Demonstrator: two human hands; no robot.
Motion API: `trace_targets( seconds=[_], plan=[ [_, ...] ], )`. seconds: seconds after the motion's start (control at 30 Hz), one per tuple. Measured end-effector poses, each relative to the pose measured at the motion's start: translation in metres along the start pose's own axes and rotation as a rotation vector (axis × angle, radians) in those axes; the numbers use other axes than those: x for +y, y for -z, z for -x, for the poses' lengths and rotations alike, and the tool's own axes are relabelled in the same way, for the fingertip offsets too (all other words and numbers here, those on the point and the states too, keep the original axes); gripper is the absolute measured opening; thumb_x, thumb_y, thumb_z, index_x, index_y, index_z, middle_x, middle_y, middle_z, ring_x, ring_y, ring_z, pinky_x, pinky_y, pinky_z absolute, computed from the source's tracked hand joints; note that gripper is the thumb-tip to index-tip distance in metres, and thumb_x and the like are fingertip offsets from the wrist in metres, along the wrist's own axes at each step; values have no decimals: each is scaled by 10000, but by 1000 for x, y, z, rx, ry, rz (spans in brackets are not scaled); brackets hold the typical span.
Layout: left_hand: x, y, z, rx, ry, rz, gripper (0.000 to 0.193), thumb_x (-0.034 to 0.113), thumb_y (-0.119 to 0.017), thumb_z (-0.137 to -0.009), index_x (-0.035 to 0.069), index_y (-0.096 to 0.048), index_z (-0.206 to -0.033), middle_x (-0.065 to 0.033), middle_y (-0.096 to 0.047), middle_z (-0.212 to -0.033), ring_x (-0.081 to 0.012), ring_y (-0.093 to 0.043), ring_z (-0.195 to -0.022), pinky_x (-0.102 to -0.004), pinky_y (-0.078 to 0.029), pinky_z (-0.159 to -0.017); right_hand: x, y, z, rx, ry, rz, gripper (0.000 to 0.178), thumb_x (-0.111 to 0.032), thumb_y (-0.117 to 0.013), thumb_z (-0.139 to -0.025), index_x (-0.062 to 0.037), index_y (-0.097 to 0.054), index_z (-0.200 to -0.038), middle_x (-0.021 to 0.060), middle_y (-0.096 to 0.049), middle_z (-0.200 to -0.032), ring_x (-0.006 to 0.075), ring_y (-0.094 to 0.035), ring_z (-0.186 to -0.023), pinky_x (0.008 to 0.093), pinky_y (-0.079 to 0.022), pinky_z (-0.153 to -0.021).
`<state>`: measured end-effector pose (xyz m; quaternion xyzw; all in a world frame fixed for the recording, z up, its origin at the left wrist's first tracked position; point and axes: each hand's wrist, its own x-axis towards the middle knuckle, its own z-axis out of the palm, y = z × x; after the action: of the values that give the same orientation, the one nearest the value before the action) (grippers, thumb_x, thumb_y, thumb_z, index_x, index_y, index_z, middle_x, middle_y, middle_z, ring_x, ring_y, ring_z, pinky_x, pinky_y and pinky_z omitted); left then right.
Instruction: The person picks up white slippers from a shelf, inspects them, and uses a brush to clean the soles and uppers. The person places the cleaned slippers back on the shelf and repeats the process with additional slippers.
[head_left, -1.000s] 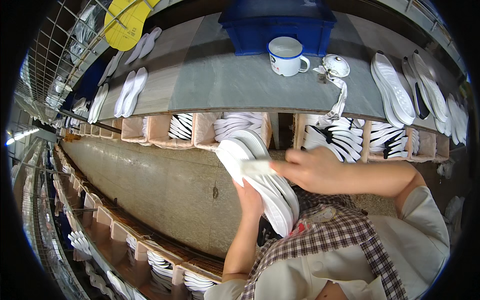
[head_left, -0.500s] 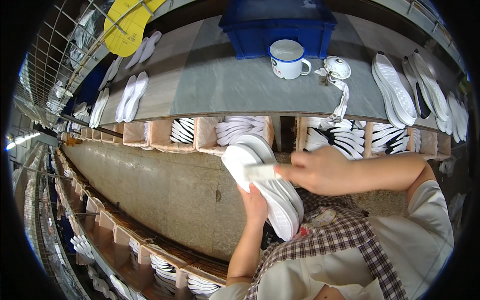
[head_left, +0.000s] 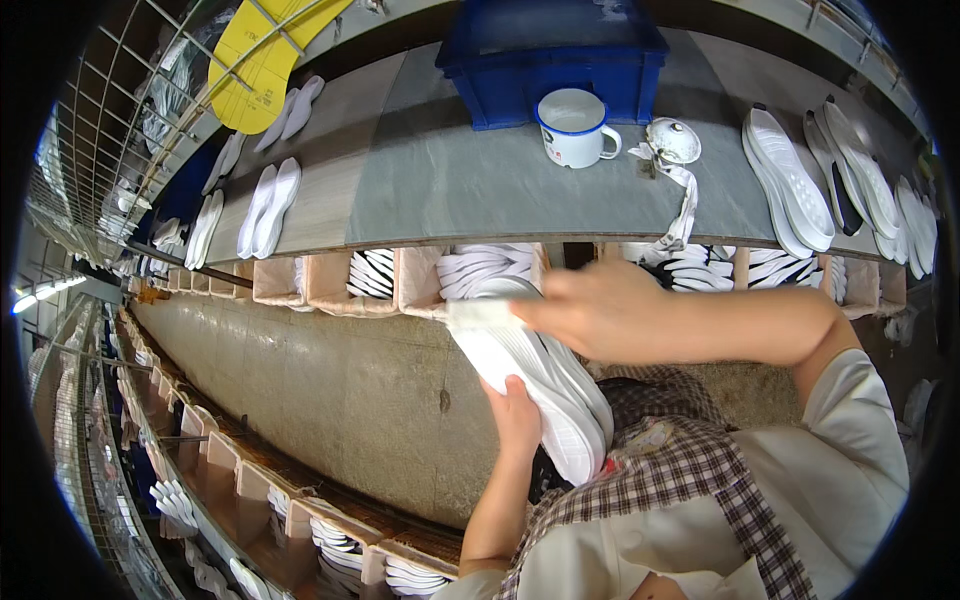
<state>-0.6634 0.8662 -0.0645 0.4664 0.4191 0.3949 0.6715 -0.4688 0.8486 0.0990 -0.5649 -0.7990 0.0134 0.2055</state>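
Note:
Over the aisle floor in front of the apron, my left hand [head_left: 515,415] is closed around a stack of white shoe soles [head_left: 562,425], with its thumb on the upper sole. The stack slants, one end near the apron and the other toward the table. My right hand [head_left: 595,312], smeared by motion, grips a pale, flat, oblong brush-like tool [head_left: 478,314]. That tool lies across the far end of the upper sole and hides part of it. Its exact kind is too blurred to tell.
On the grey table [head_left: 430,190] stand a blue crate [head_left: 550,70], a white enamel mug [head_left: 572,140] and a small lidded pot [head_left: 673,142]. Soles lie at both ends. Lined bins [head_left: 420,280] of soles sit beneath; more bins [head_left: 250,480] line the left. Wire mesh [head_left: 120,80] rises at far left.
My right hand has moved the pale tool from the middle of the upper sole toward its far end. My left hand keeps its hold, with the stack shifted slightly.

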Motion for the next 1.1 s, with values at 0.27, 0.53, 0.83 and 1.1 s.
trace_targets(
  seconds=[0.27,0.53,0.83,1.1],
  plan=[
    [-2,0,-1,4,-28,-23,649,385,-453,-957,-49,-194,-1365,-172,-354,-1338,-248,-384,-1203,-375,-288,-1031,5,4,-9,24,-61,-96,207,-171,-521,-848,-70,-613,-1003,128,-578,-701,286,-623,-618,398,-496,-520],
    [-1,-3,-1,-9,-32,-21,612,338,-390,-973,-15,-124,-1395,-186,-328,-1361,-266,-376,-1235,-384,-304,-1039,9,-8,5,50,-55,-43,276,-221,-598,-858,-120,-643,-1110,58,-549,-694,205,-558,-519,342,-448,-439],
    [0,-1,-2,-9,-38,26,615,310,-419,-963,-43,-141,-1382,-181,-323,-1366,-256,-366,-1233,-377,-283,-1045,8,-9,0,139,-112,-186,181,-216,-519,-880,-83,-632,-929,132,-577,-699,279,-612,-583,404,-475,-492],
    [1,-2,1,5,-22,9,575,215,-390,-942,-50,-134,-1384,-192,-314,-1371,-264,-356,-1243,-384,-270,-1054,8,-6,4,170,-126,-205,200,-218,-516,-889,-136,-642,-1021,130,-595,-735,268,-628,-622,397,-486,-511]
  ],
)
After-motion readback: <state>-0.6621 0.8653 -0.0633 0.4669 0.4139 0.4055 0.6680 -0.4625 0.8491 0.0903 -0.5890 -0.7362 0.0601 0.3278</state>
